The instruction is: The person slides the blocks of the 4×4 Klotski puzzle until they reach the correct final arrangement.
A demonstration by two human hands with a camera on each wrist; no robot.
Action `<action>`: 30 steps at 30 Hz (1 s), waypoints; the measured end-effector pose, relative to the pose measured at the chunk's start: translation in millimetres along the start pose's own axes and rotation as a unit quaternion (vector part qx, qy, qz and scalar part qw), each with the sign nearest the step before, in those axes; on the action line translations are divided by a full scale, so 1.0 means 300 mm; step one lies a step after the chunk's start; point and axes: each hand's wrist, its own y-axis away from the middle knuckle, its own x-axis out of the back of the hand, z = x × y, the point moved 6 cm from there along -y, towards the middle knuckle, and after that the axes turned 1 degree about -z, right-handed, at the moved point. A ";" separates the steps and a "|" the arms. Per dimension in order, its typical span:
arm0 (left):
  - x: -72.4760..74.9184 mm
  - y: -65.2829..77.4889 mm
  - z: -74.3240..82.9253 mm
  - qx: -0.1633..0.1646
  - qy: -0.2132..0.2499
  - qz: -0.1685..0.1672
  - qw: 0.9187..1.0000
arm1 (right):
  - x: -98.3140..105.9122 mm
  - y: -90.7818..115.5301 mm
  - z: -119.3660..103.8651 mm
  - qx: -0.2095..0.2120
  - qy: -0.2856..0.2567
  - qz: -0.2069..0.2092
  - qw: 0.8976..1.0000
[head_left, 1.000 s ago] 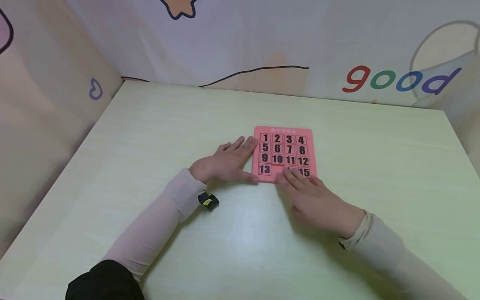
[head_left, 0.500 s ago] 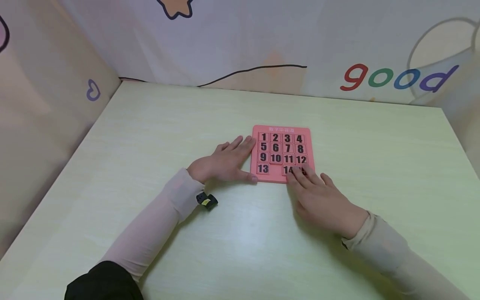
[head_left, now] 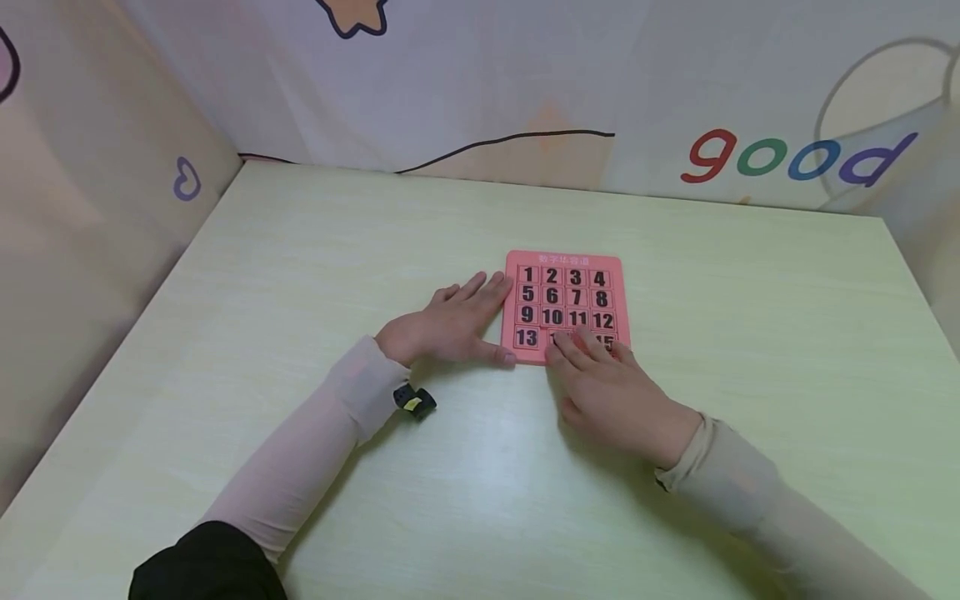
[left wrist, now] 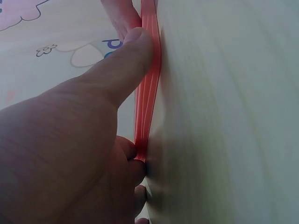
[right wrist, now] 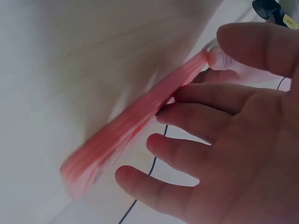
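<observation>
A pink number slide puzzle lies flat on the table, its tiles running 1 to 12 in the upper three rows. In the bottom row, tile 13 and part of tile 15 show, with a partly covered tile beside 13. My left hand is spread along the puzzle's left side, fingertips at that edge and thumb at the near left corner. My right hand lies over the near edge with extended fingertips on the bottom row, hiding part of it. In the right wrist view, the fingers look straight and spread.
The pale table stretches around the puzzle. Printed cloth walls stand along its back and left sides. A small black device with a yellow mark is at the left sleeve cuff.
My right hand first shifted right, then moved back left over the bottom row. Tile 14 has slid left into the gap beside 13. The left hand stays in place.
</observation>
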 end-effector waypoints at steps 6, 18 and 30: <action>-0.004 -0.006 0.001 0.001 -0.002 0.002 1.000 | -0.009 -0.021 -0.011 0.003 0.015 0.007 1.000; -0.004 -0.009 0.014 -0.005 -0.005 -0.005 1.000 | -0.006 0.072 0.080 -0.046 -0.001 -0.006 0.999; 0.000 -0.001 0.008 -0.003 -0.003 -0.004 1.000 | -0.025 0.107 0.122 -0.069 -0.016 -0.018 0.997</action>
